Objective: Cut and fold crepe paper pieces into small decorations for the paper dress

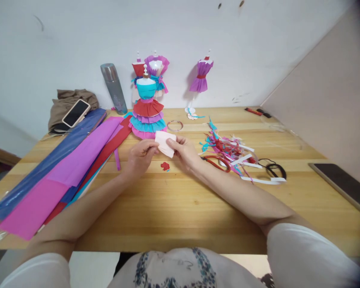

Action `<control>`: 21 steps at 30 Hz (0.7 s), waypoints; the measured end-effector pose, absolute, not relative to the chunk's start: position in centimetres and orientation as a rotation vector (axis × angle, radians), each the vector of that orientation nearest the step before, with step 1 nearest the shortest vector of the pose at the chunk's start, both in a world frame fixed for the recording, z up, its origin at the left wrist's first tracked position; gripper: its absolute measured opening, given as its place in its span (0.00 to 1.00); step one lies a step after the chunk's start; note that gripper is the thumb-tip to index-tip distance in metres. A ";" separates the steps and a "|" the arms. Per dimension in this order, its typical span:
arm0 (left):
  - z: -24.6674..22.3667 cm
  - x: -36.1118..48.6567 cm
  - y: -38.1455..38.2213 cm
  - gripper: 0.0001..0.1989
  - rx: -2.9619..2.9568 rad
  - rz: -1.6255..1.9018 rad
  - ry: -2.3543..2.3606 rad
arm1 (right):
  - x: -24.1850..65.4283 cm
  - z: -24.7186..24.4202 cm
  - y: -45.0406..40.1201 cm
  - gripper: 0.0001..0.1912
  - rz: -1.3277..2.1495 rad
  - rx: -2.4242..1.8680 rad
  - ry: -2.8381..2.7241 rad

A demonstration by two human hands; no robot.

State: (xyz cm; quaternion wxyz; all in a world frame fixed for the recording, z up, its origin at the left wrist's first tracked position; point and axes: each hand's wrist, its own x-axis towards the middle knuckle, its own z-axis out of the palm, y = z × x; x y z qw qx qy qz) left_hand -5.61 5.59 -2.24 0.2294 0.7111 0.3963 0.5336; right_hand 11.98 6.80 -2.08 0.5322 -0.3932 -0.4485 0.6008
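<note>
The pale pink piece (pixel 165 144) is in front of the tiered dress form (pixel 147 105), pinched at its left edge by the left hand (pixel 142 158) and at its right by the right hand (pixel 184 152). Nearer the person than the form lies a red scrap (pixel 165 166); right of it, the scissors (pixel 217 163) and a heap of paper strips (pixel 228 147); left of it, long colored sheets (pixel 69 176).

A grey bottle (pixel 114 91) with a metallic cap stands at the rear left of the wooden table (pixel 180 218), near the pale wall (pixel 87 36). Left of it, a bunched brown cloth (pixel 57 110) supports a light-cased phone (pixel 76 113), positioned screen up and tilted. A second, dark-faced phone (pixel 345 185) lies flat along the right edge. Two dark spots (pixel 219 6) mark the upper wall.
</note>
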 end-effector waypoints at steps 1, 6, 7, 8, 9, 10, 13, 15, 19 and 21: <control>-2.2 -5.6 5.5 0.06 1.948 1.465 1.096 | 12.0 -2.1 6.8 0.23 1.410 -0.947 -1.063; -2.2 -5.3 5.3 0.06 1.773 1.450 1.105 | 11.9 -2.4 6.9 0.24 1.364 -0.951 -1.057; -2.2 -5.2 5.3 0.06 1.742 1.445 1.103 | 11.9 -2.4 6.9 0.25 1.361 -0.947 -1.057; -2.2 -5.2 5.3 0.06 1.718 1.439 1.100 | 11.8 -2.5 6.9 0.25 1.359 -0.943 -1.055; -2.2 -5.1 5.3 0.06 1.698 1.435 1.097 | 11.8 -2.5 6.9 0.25 1.357 -0.937 -1.054; -2.2 -5.1 5.3 0.06 1.680 1.432 1.094 | 11.8 -2.5 6.9 0.24 1.356 -0.931 -1.052; -2.2 -5.1 5.6 0.07 1.626 1.431 1.071 | 11.8 -2.5 7.0 0.24 1.360 -0.908 -1.057; -2.0 -5.1 5.7 0.07 1.595 1.452 1.070 | 11.8 -2.4 7.0 0.24 1.364 -0.905 -1.077; -1.2 -5.4 5.8 0.06 1.583 1.507 1.123 | 12.2 -2.1 6.9 0.24 1.315 -0.903 -1.104; -0.8 -5.6 5.8 0.06 1.596 1.542 1.158 | 12.5 -1.9 6.6 0.25 1.261 -0.866 -1.139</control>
